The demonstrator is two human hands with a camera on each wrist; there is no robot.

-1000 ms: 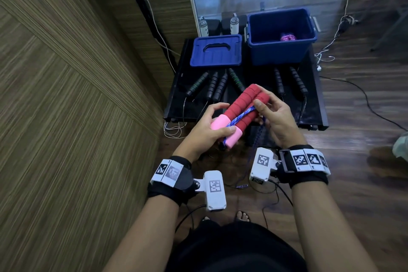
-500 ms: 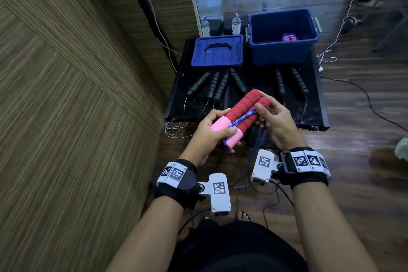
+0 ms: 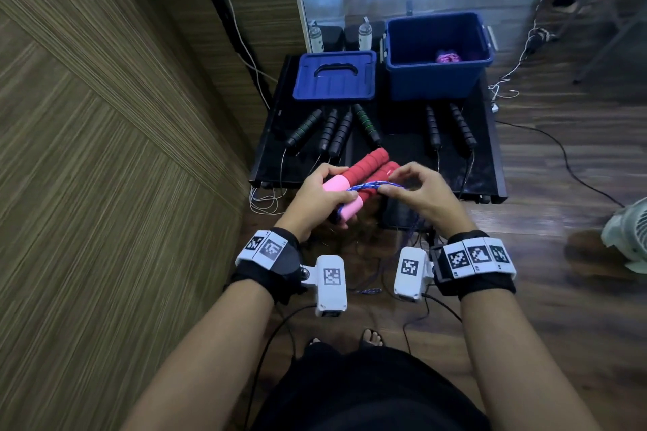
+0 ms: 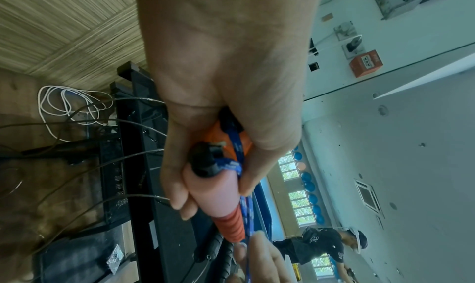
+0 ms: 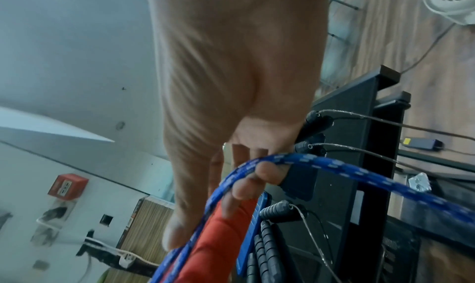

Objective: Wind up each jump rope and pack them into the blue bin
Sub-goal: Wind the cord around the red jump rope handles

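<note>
blue bin (image 3: 434,77), pink rope bundle (image 3: 447,56) inside

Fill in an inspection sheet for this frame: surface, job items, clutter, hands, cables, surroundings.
Surface: low black table on a wood floor.
Job items: red handles with blue rope partly wound round them; six black handles lie on the table; open blue bin holds a pink bundle.
Clutter: bin lid on the table; two bottles behind it.
Hands: left hand grips the handles' pink ends; right hand pinches the rope.
Cables: white cord coiled by the table; dark cable on the floor at right.
Surroundings: wood-panel wall at left, white fan at right.
</note>
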